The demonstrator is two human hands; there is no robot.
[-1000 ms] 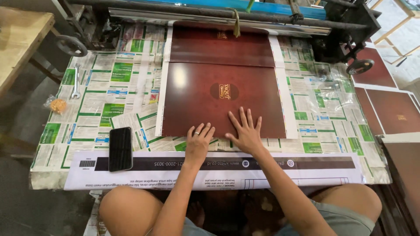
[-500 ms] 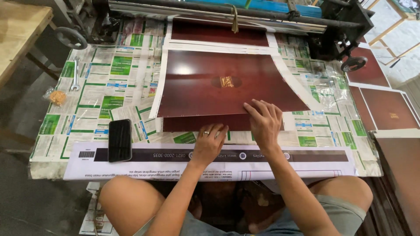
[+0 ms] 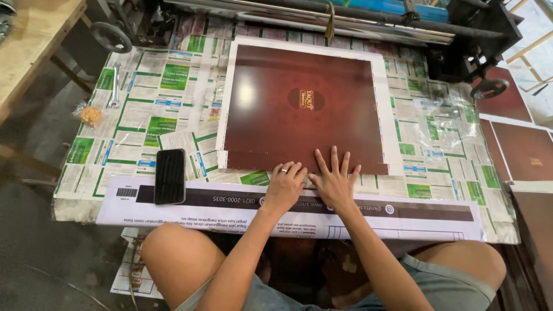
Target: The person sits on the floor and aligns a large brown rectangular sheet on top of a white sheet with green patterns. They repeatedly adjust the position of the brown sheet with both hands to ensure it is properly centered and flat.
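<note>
Maroon printed sheet [image 3: 305, 109] with a white border lies flat on the newspaper-covered table [image 3: 144, 115], far edge just short of the machine's rollers [image 3: 345, 23]; both hands sit at the sheet's near edge, left hand [image 3: 285, 187] with fingers loosely curled and knuckles down, right hand [image 3: 336, 181] flat with fingers spread, neither pinching anything. Looks like the squaring/holding step, sheet laid out and pressed at the near edge. Next move likely needs even pressure from both palms so the sheet doesn't skew; the black phone [image 3: 170, 175] left of the sheet is well apart.
</note>
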